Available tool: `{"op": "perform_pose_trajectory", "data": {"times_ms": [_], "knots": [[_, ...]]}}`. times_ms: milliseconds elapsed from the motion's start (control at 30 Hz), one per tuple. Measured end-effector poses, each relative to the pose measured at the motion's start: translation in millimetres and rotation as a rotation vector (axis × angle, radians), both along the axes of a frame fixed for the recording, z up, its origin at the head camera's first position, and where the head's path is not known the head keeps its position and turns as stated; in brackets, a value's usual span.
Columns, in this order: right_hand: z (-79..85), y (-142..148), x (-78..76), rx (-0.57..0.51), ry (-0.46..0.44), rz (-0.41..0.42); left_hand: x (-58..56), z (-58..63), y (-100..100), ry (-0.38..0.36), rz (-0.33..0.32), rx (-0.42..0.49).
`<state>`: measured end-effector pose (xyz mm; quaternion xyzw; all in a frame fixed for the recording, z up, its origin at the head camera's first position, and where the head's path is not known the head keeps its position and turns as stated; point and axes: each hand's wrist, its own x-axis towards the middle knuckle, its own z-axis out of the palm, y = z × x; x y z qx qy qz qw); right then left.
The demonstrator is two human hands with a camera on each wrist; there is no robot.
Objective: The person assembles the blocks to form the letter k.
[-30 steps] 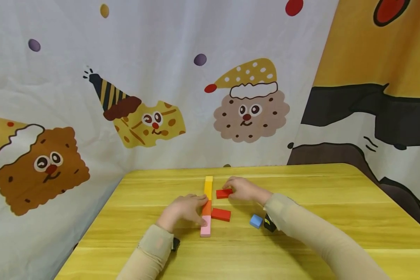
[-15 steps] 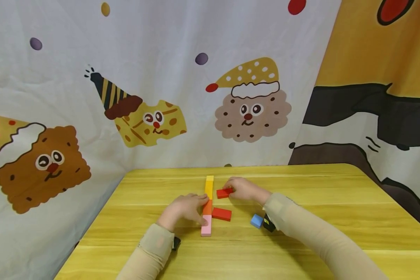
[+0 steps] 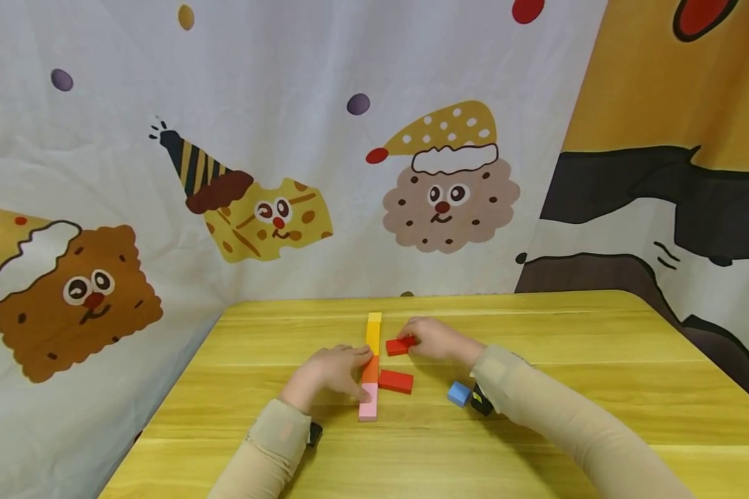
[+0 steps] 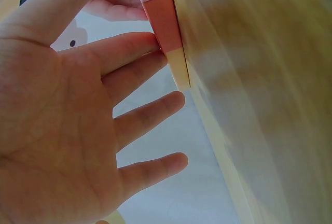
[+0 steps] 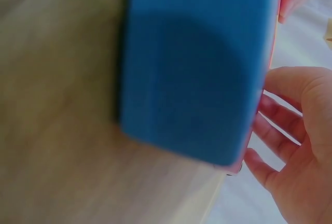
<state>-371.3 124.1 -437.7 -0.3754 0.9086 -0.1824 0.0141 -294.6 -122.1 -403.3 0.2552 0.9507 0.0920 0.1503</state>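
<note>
A straight row of toy blocks runs away from me in the head view: a pink block (image 3: 367, 409) nearest, an orange block (image 3: 370, 371) after it, and yellow (image 3: 374, 333) at the far end. My left hand (image 3: 332, 371) is beside the row, thumb at the pink block and index finger by the orange-yellow joint. Its fingers look straight and spread in the left wrist view. My right hand (image 3: 440, 338) holds the right end of the far red block (image 3: 396, 346) between thumb and fingers. Another red block (image 3: 396, 382) lies right of the row, close to the orange block.
A blue block (image 3: 458, 394) lies near the right wrist; it fills much of the right wrist view. Black wrist devices (image 3: 481, 400) hang under both cuffs. The wooden table (image 3: 568, 326) ends at a printed cloth (image 3: 349, 263) behind.
The far red block has turned slightly in my right hand. My left hand and the row stay where they were.
</note>
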Motion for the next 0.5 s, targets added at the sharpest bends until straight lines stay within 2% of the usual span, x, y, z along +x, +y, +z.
{"op": "perform_pose_trajectory", "data": {"times_ms": [267,500], "knots": [[-1.6,3.0,-0.2,-0.004,-0.001,0.011,0.4,-0.1,-0.9,0.001,0.000,-0.004],[1.0,7.6,2.3,-0.055,-0.059,0.026,1.1,-0.4,-0.4,-0.006,-0.001,0.001]]}}
